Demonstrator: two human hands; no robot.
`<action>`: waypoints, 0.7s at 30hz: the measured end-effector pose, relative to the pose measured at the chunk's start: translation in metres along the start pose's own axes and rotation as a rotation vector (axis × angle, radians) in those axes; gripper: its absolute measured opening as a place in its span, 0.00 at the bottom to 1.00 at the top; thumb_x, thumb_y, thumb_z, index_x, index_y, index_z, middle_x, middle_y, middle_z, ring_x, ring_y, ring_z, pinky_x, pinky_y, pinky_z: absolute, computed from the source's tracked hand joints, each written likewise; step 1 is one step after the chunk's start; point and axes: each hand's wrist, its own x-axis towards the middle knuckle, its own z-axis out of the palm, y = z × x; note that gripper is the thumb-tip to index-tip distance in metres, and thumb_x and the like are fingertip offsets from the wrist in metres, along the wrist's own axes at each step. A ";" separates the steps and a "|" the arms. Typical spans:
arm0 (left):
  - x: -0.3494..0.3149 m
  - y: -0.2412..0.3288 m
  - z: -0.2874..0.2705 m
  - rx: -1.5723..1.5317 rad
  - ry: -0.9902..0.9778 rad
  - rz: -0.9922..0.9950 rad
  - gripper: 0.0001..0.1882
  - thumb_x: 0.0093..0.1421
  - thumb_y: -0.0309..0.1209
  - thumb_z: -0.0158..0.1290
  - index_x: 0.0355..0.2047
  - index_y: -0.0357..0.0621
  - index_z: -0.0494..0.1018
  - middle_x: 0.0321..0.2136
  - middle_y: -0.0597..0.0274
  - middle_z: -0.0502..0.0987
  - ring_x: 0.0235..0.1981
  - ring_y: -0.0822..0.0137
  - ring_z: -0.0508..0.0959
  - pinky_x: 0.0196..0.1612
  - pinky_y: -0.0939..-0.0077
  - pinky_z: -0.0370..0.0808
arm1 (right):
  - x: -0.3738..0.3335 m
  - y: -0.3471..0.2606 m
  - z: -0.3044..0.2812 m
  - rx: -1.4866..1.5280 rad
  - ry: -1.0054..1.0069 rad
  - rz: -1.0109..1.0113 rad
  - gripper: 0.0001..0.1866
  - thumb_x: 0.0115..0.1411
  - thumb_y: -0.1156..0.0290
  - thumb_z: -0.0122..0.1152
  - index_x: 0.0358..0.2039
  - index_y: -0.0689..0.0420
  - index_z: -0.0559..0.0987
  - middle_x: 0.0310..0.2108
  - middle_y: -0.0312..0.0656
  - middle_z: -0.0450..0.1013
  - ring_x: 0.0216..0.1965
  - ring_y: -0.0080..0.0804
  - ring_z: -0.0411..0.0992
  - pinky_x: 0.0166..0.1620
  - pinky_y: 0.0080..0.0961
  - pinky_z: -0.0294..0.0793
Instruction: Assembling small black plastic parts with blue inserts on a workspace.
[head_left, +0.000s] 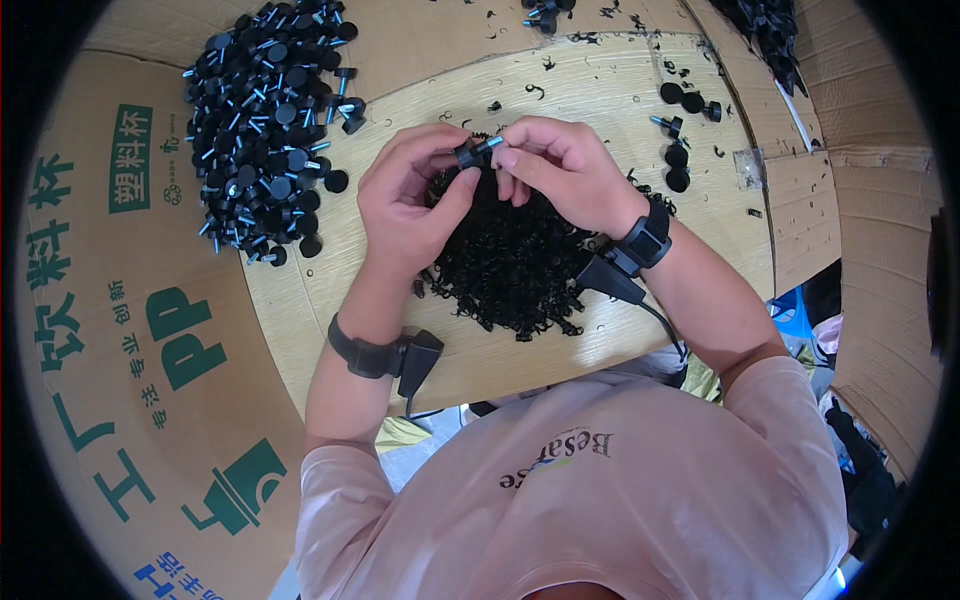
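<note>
Between my two hands is a black round-headed knob with a threaded metal stud (467, 155), lying nearly sideways. My left hand (410, 200) pinches its black head between thumb and fingers. The stud points right, where the thumb and fingers of my right hand (565, 165) close on its end. Just below both hands lies a heap of small curly black trimmings (515, 265), partly covered by the fingers. A large pile of similar black knobs with studs (265, 140) sits at the far left of the table.
Several loose knobs (676, 156) lie in a rough line at the right, and a small group (545, 18) at the far edge. Stray trimmings dot the wooden tabletop (420, 95). Cardboard (140, 260) borders the left and right. Wrist bands (368, 355) with cables circle both forearms.
</note>
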 end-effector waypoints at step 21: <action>-0.005 0.004 0.001 0.073 0.048 -0.119 0.15 0.51 0.15 0.57 0.41 0.32 0.75 0.33 0.57 0.79 0.34 0.72 0.78 0.40 0.79 0.76 | 0.000 0.006 0.000 -0.165 0.105 -0.135 0.06 0.57 0.73 0.64 0.33 0.61 0.82 0.27 0.36 0.78 0.29 0.16 0.73 0.34 0.16 0.73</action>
